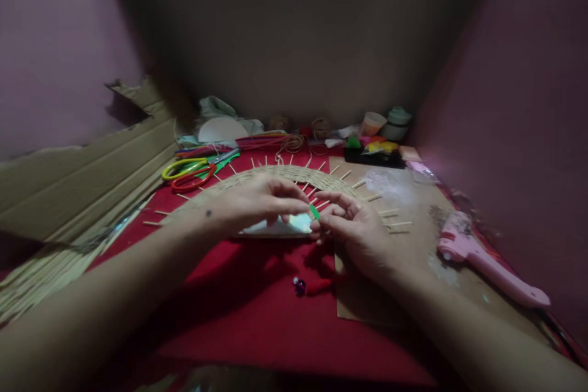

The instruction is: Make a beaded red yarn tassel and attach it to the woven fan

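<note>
In the head view, we pinch a green scrap (315,213) in our right hand (351,223), at the centre of our clock; our left hand (271,199) is just beside it at 9, fingers bent, and we cannot tell whether they grip it too. We see the woven arc (294,173) at 12, scissors (206,163) between 9 and 10, a dark bead (300,286) near 6 on red cloth (257,331), and a pink glue gun (491,269) between 3 and 4
</note>
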A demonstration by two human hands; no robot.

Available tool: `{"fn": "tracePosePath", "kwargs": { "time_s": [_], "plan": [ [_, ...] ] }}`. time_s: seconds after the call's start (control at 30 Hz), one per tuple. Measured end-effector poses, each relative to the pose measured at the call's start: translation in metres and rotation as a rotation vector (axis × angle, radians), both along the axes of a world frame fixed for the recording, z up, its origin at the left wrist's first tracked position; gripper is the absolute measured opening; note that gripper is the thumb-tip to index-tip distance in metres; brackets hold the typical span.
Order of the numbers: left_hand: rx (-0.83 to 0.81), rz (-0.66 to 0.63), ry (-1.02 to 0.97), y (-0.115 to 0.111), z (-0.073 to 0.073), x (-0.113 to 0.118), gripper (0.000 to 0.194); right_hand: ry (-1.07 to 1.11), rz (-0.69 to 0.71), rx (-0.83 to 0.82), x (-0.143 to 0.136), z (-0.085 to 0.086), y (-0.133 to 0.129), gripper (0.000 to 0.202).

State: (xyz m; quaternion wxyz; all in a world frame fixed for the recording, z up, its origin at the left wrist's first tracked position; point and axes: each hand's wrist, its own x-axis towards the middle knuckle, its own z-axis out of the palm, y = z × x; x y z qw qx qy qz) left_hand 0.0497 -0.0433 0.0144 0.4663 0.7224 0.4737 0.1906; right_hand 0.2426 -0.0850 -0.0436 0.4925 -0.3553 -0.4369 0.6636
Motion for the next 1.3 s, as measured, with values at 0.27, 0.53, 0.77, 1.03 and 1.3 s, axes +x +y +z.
{"fn": "tracePosePath", "kwargs": {
  "time_s": [0.27,0.53,0.77,1.03,1.3],
  "plan": [
    [-0.175,0.190,-0.389,-0.027,-0.019,0.026,0.027,0.031,0.036,0.030,0.002,0.006,-0.002,0.041],
    [-0.164,0.202,-0.452,-0.027,-0.036,0.018,0.026,0.015,-0.020,0.023,0.003,0.000,0.003,0.025],
    [-0.112,0.239,-0.426,-0.027,-0.035,0.011,0.023,0.096,0.078,-0.042,0.003,-0.004,0.008,0.016],
    [-0.016,0.199,-0.355,-0.027,-0.034,0.009,0.025,0.106,0.094,-0.035,0.002,-0.004,0.006,0.009],
    [-0.002,0.221,-0.310,-0.027,-0.036,0.010,0.025,0.094,0.102,-0.049,0.003,-0.003,0.006,0.018]
  ]
}}
